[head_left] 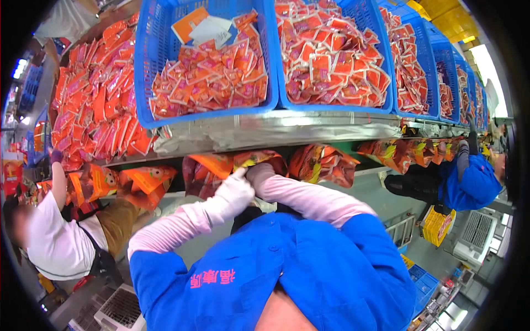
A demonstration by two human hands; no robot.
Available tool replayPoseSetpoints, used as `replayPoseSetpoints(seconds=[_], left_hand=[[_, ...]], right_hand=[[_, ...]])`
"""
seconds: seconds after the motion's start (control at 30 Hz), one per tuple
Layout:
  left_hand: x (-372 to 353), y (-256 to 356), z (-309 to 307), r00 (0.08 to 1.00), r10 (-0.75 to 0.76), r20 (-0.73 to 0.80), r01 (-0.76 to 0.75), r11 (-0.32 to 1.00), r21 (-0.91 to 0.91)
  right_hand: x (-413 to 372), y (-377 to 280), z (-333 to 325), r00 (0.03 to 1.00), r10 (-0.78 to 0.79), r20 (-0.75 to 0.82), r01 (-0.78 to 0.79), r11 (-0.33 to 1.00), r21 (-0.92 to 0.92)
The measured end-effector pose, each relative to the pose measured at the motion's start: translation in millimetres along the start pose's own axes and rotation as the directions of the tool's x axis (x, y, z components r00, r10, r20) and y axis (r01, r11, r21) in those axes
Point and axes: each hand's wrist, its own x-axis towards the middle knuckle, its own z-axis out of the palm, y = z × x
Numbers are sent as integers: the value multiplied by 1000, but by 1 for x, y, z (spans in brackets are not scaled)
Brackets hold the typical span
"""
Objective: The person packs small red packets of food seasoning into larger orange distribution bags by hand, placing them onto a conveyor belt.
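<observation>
While handling the orange bag just below the blue crates, steady the edge with the half-curled left hand. Ease the right hand, partly hidden at the mouth, gently; cannot tell either grip.

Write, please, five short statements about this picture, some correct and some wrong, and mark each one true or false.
1. The left hand wears a white glove. True.
2. The right hand is inside a blue basket. False: it is at an orange bag, partly hidden.
3. White slips lie in the leftmost blue basket. True.
4. The person at lower left wears a blue shirt. False: the shirt is white.
5. The person at right wears blue. True.
</observation>
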Motion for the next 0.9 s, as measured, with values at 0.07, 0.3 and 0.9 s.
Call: replayPoseSetpoints(seconds=[0.07, 0.3, 0.9], left_hand=[[4, 7, 9, 995, 53, -89, -52, 999, 12], [36, -96, -97, 860, -456, -227, 300, 814, -497], [-19, -172, -42, 651, -749, -126, 33, 193, -981]], right_hand=[[52, 12, 15, 1000, -25, 19, 25, 1000, -17], [-169, 65, -206, 765, -325, -555, 432, 899, 69], [-178, 175, -197, 569, 266, -778, 529, 606, 594]])
